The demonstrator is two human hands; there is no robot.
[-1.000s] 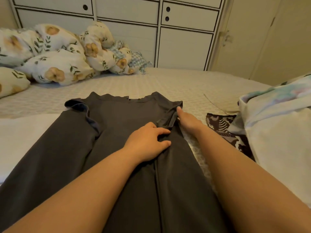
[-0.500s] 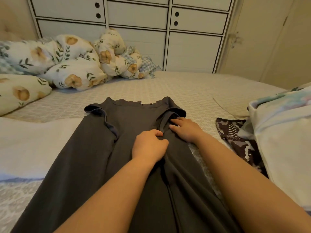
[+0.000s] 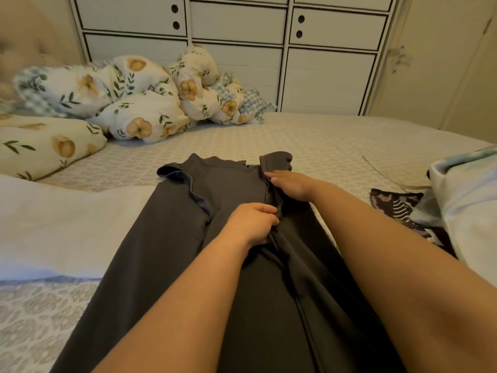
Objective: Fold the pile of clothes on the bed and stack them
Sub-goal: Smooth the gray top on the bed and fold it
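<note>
A long dark grey garment (image 3: 172, 251) lies lengthwise on the bed (image 3: 309, 138), neckline at the far end, its right side folded over toward the middle. My left hand (image 3: 251, 224) grips the folded edge near the centre, fingers curled into the cloth. Just beyond it, my right hand (image 3: 291, 183) lies on the folded right shoulder part with fingers extended, pressing the fold near the collar. A dark patterned cloth (image 3: 395, 205) lies to the right on the bed.
Floral pillows and a bunched floral duvet (image 3: 139, 103) crowd the far left. A white sheet (image 3: 53, 224) lies at left. A pale bundle of fabric (image 3: 473, 211) sits at right. White cabinets (image 3: 269, 49) stand behind the bed.
My left hand went from lying flat to curling into the garment's folded edge. My right hand slid inward along the shoulder fold toward the collar. The view shifted slightly left.
</note>
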